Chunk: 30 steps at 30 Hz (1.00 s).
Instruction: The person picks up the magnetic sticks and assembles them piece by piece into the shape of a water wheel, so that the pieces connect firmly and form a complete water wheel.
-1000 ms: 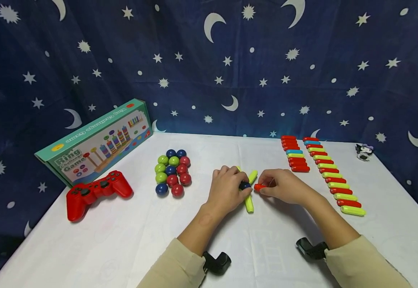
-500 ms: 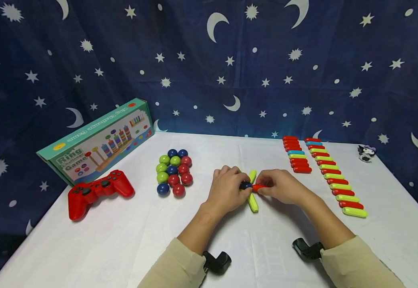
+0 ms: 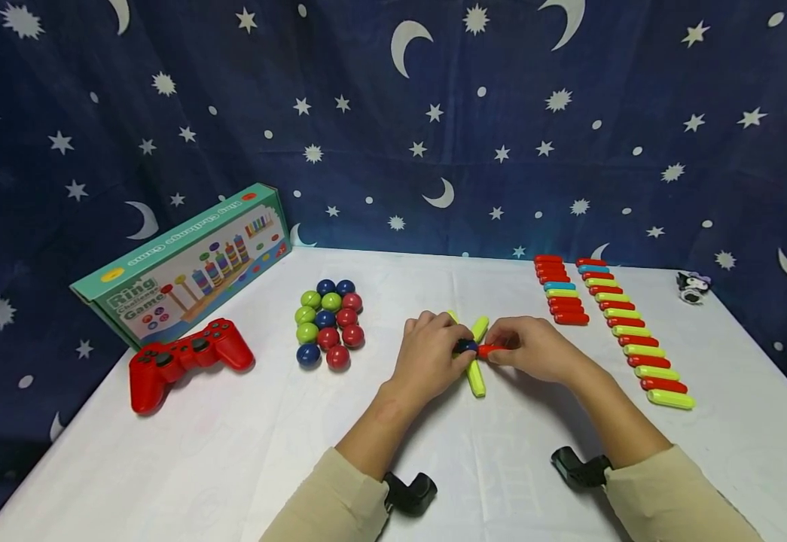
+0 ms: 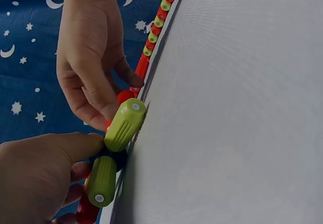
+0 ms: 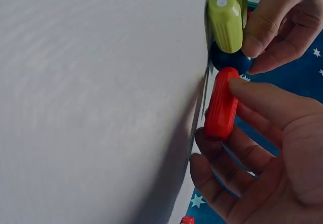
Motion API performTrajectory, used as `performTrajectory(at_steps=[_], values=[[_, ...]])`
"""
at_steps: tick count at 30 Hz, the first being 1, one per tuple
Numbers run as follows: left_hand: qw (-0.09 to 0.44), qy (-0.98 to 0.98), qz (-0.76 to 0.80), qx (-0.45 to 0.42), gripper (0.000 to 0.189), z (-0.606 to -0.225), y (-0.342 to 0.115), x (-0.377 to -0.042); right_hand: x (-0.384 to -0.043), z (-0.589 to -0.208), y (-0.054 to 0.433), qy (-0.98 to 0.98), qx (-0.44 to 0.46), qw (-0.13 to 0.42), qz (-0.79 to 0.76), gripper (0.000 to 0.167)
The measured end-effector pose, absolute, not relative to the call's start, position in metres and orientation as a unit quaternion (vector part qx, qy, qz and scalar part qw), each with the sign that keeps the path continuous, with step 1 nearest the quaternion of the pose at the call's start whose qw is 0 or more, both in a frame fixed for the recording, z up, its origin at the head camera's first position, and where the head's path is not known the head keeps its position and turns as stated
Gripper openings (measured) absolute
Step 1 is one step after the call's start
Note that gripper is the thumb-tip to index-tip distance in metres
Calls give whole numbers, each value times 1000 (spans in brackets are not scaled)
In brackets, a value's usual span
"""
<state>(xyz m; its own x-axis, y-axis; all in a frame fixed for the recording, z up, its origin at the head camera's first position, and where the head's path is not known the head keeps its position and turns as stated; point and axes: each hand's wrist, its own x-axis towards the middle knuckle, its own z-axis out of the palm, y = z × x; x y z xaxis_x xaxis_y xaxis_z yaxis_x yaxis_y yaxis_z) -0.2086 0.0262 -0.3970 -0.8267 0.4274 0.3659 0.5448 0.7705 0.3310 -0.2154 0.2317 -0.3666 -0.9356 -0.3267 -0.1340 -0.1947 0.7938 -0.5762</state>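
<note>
Near the middle of the table, my left hand [image 3: 428, 354] holds a dark blue ball [image 5: 228, 62] between thumb and fingers. Yellow-green rods [image 4: 125, 125] stick out from the ball in different directions. My right hand [image 3: 535, 350] pinches a ribbed red rod [image 5: 222, 105] between thumb and fingers, its tip against the ball's right side. Whether the rod is fixed to the ball I cannot tell. Another red piece [image 4: 88, 212] shows below the left fingers in the left wrist view, mostly hidden.
On the white table [image 3: 244, 467], a cluster of red, green and blue balls [image 3: 327, 319] lies to the left. Farther left are a red game controller [image 3: 190, 360] and a green box [image 3: 183, 263]. Two columns of rods [image 3: 633, 331] lie right; a small figurine [image 3: 693, 287] stands behind.
My right hand has brought the red rod left against the blue ball, closing the small gap between them. My left hand keeps its hold, and the yellow-green rods have turned slightly.
</note>
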Motion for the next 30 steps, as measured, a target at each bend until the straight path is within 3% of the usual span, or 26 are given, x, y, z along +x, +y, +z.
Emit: performTrajectory(at_steps=[7, 30], values=[[136, -936, -224, -237, 33, -399, 30, -208, -213, -370, 223, 938, -144, 69, -308, 27], [33, -914, -362, -180, 28, -368, -9, -218, -225, -377, 207, 934, -132, 95, -319, 33]])
